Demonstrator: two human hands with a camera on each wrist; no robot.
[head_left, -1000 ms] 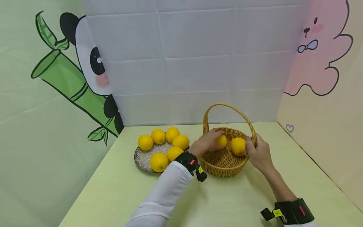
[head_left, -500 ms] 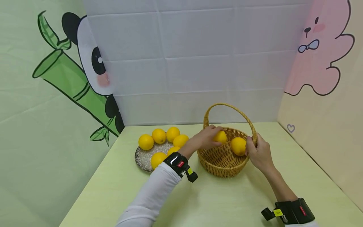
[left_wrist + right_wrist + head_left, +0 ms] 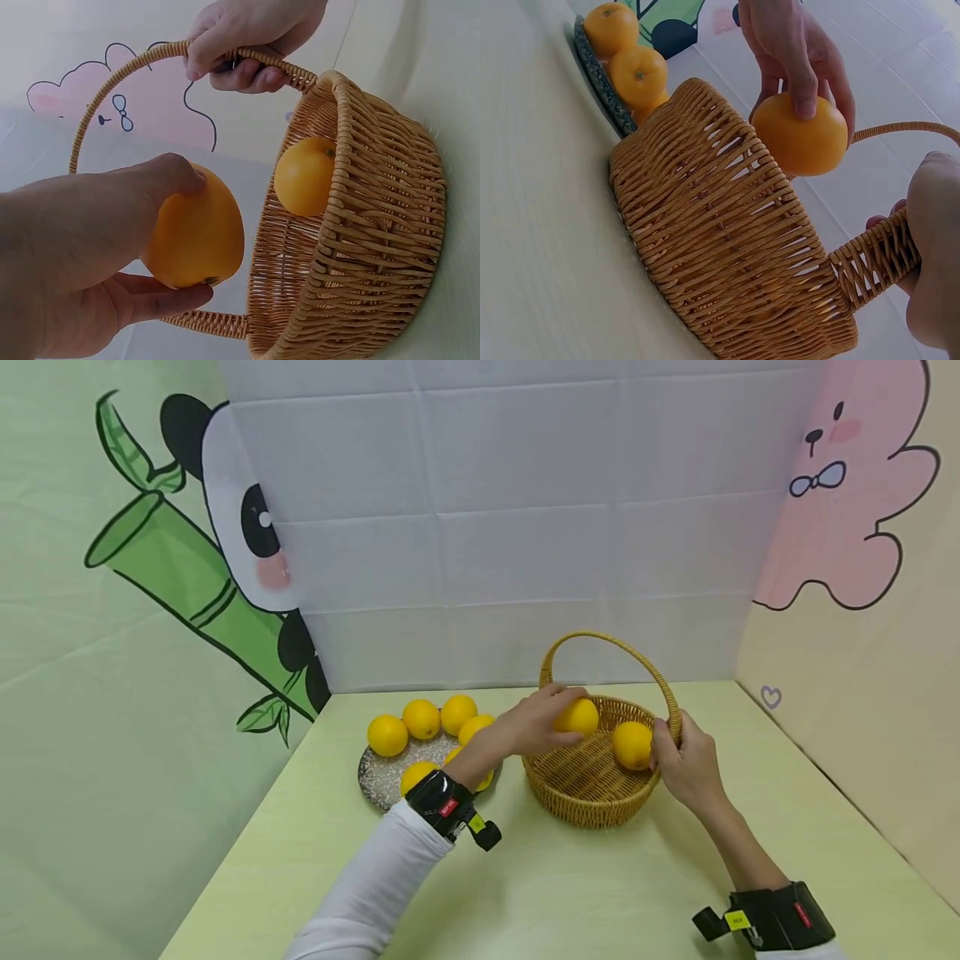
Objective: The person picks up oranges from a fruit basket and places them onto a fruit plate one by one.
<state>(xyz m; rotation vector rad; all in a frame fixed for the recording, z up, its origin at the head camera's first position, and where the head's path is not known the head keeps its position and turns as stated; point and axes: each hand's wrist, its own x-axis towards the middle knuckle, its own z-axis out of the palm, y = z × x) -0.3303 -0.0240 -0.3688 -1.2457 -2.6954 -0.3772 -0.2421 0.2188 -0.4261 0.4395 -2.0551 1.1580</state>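
Note:
My left hand (image 3: 531,725) holds an orange (image 3: 577,717) at the left side of the wicker basket (image 3: 592,810). In the left wrist view the thumb presses the top of this orange (image 3: 196,232) and fingers support it below. The right wrist view puts it above the basket's rim. My right hand (image 3: 688,767) grips the lower right end of the basket's arched handle (image 3: 600,639). One more orange (image 3: 632,746) lies inside the basket, near the right hand. The basket stands upright on the table.
Left of the basket is a round speckled plate (image 3: 381,777) with several oranges (image 3: 387,735) on it, some partly hidden by my left arm. A pale wall (image 3: 510,643) rises behind the table (image 3: 525,893), with side walls to the left and right.
My left hand has lifted the orange up and leftward from inside the basket to above its left rim. The right hand keeps its grip on the handle, and the basket has hardly moved.

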